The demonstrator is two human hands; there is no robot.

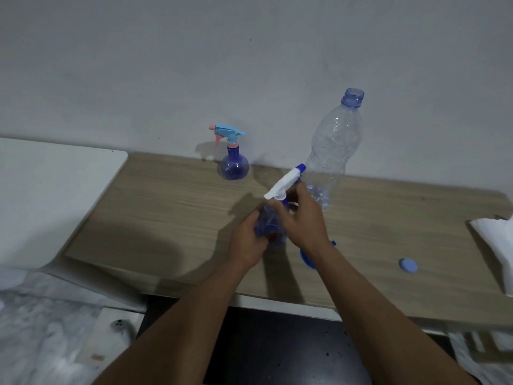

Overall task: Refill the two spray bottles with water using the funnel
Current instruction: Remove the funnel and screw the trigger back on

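Note:
At the middle of the wooden table (166, 207), my left hand (249, 240) wraps the blue body of a spray bottle (268, 226). My right hand (299, 218) grips the neck under its white spray head (284, 183). A second spray bottle (233, 159), round, blue, with a light blue and pink trigger head, stands upright by the wall. The big clear water bottle (331, 151) stands uncapped just behind my right hand, nearly empty. Its blue cap (408, 265) lies to the right. The blue funnel (308, 259) peeks out beneath my right wrist, mostly hidden.
White paper or cloth (497, 245) lies at the table's right edge. A white surface (50, 195) adjoins the table on the left. A grey wall (249, 65) runs right behind the table. Dark floor (277, 343) shows below the front edge.

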